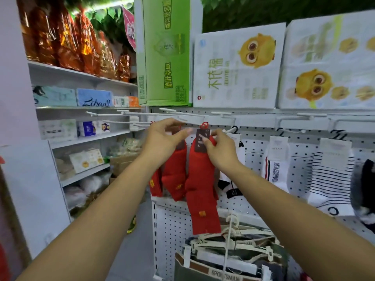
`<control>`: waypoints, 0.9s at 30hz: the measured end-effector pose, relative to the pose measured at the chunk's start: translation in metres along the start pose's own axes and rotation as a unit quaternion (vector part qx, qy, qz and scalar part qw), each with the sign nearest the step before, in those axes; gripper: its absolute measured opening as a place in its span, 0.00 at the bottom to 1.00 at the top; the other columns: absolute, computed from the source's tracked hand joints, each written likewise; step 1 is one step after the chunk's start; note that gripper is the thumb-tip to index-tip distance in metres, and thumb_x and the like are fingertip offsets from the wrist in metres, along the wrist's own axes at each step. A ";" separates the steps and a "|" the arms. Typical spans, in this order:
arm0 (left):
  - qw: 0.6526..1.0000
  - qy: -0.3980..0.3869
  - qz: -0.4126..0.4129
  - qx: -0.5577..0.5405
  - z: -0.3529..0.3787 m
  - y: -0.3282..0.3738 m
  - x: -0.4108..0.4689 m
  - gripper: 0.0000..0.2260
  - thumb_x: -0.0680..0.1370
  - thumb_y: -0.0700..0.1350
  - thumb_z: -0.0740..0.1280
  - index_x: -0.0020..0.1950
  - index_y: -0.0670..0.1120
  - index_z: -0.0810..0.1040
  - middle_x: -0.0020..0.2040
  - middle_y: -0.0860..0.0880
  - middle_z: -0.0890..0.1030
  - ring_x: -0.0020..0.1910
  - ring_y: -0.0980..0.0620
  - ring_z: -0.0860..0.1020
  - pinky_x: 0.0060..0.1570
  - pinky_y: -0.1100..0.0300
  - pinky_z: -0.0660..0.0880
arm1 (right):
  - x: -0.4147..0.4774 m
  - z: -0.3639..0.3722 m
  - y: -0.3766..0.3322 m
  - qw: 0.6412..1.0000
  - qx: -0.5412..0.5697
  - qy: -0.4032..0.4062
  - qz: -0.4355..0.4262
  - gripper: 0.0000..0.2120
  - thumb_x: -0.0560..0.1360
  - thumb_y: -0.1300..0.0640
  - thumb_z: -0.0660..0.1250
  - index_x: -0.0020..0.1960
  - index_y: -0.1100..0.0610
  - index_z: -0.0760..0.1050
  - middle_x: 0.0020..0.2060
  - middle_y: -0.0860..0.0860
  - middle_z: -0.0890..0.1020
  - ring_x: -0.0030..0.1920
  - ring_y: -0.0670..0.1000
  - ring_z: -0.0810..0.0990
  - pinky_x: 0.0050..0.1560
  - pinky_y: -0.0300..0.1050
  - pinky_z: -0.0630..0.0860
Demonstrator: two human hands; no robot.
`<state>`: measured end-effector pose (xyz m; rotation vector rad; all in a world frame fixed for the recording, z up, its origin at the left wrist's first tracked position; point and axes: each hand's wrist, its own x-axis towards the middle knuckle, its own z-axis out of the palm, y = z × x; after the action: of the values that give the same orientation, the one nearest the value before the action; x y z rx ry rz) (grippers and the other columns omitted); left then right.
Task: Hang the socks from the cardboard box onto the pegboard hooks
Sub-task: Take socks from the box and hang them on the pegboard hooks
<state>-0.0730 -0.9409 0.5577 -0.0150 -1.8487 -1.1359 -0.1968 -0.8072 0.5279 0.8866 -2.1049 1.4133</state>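
A pair of red socks (203, 191) hangs by a red plastic loop (204, 125) from a white pegboard hook (194, 123). My right hand (222, 151) pinches its dark label at the cuff. My left hand (164, 138) reaches along the same hook, fingers curled around the top of a second red pair (175, 173) just left of the first. A third red pair (155, 184) hangs behind my left forearm. The white pegboard (253, 151) spans the wall behind. No cardboard box of socks is in view.
White and striped socks (332, 171) hang on hooks to the right. Bare white hooks (113, 114) jut out at upper left. Green (164, 51) and white cartons sit on top. Shelves of packaged goods stand at left, clothes on hangers (229, 246) below.
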 end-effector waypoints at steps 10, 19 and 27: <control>0.998 -0.028 0.014 -0.053 0.002 0.007 0.008 0.04 0.77 0.38 0.74 0.51 0.40 0.85 0.47 0.43 0.86 0.42 0.59 0.82 0.48 0.62 0.80 | 0.019 0.021 0.009 1.000 -0.001 -0.024 0.005 0.07 0.80 0.54 0.68 0.55 0.57 0.76 0.48 0.51 0.82 0.49 0.52 0.78 0.47 0.43 0.70; 0.994 -0.032 -0.006 -0.102 0.002 0.005 0.005 0.03 0.77 0.38 0.73 0.47 0.46 0.85 0.47 0.43 0.87 0.49 0.51 0.83 0.57 0.53 0.80 | 0.024 0.022 0.021 0.995 0.041 -0.018 0.088 0.05 0.78 0.50 0.70 0.51 0.48 0.75 0.49 0.53 0.83 0.51 0.56 0.82 0.56 0.53 0.79; 0.998 -0.008 0.010 -0.059 0.007 0.002 -0.008 0.02 0.79 0.43 0.73 0.50 0.50 0.84 0.50 0.52 0.87 0.53 0.57 0.83 0.61 0.56 0.78 | -0.003 -0.001 0.027 0.997 0.033 -0.029 0.064 0.16 0.81 0.52 0.66 0.67 0.54 0.74 0.48 0.50 0.81 0.50 0.51 0.80 0.46 0.41 0.75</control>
<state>-0.0727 -0.9320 0.5527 -0.1117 -1.7901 -1.2324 -0.2140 -0.7985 0.5091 0.8413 -2.2037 1.5480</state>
